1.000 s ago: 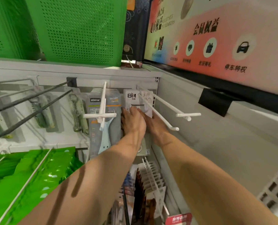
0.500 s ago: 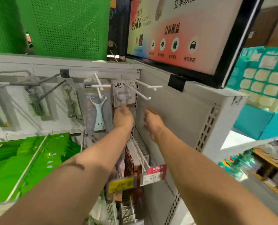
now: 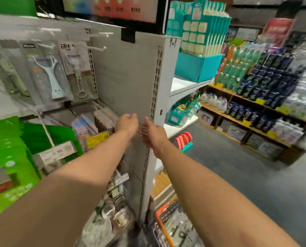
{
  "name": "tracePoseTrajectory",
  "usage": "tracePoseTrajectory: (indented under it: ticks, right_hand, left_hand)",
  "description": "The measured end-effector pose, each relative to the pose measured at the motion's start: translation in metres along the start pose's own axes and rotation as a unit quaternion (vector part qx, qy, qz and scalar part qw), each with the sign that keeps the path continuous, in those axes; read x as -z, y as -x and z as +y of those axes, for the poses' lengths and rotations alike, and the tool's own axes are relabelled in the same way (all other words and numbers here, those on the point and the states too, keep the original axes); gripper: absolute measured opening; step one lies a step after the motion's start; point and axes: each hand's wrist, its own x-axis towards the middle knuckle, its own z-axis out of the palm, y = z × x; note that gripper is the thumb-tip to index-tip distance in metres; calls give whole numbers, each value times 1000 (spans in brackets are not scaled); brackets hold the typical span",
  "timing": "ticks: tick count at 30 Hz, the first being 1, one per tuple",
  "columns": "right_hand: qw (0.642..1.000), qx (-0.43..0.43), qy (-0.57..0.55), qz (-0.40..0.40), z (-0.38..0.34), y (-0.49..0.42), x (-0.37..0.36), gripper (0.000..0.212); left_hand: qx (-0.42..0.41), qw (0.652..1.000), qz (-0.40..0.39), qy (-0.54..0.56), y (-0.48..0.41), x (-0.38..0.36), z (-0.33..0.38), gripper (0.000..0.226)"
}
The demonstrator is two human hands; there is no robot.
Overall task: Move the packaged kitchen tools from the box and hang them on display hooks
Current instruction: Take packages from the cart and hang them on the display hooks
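A packaged peeler with a "BM" label point(image 3: 76, 68) hangs on a white display hook point(image 3: 97, 48) at the upper left, next to a packaged pale-blue tool point(image 3: 49, 72). Both my hands are below that hook and hold nothing. My left hand point(image 3: 128, 123) has loosely curled fingers in front of the grey shelf end panel point(image 3: 125, 77). My right hand point(image 3: 151, 132) is just to its right, fingers relaxed. The frame is blurred by motion. No box of tools can be made out with certainty.
Green packets point(image 3: 9, 148) hang at the left behind a price tag point(image 3: 56, 152). An orange wire basket point(image 3: 168, 223) sits low in the middle. Teal boxes point(image 3: 198, 38) stand on the white shelf to the right. An aisle floor and stocked wooden shelves point(image 3: 255, 111) lie further right.
Both hands have let go of the BM package and dropped away from the hook, now empty. My view has swung right toward the aisle.
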Motion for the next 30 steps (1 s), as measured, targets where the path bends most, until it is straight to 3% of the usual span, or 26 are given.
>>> tracePoseTrajectory:
  ticks: [4, 7, 16, 19, 25, 30]
  right_hand:
    - [997, -45, -31, 54, 41, 40, 47, 30]
    - [991, -81, -36, 103, 79, 66, 82, 30]
    - [948, -216, -37, 230, 232, 99, 189, 30]
    - [924, -277, -35, 260, 296, 96, 220, 31]
    - [880, -392, 8, 267, 419, 83, 255, 19]
    - [836, -478, 60, 264, 487, 92, 272, 30]
  left_hand:
    - [-23, 997, -59, -43, 39, -36, -30, 50]
    - [4, 990, -122, -70, 66, -71, -63, 52]
    - [72, 948, -266, -158, 118, -176, -191, 30]
    - [89, 918, -312, -227, 113, -201, -242, 27]
    - [162, 874, -358, -285, 102, -246, -335, 32]
    - [210, 827, -378, -359, 99, -284, -408, 34]
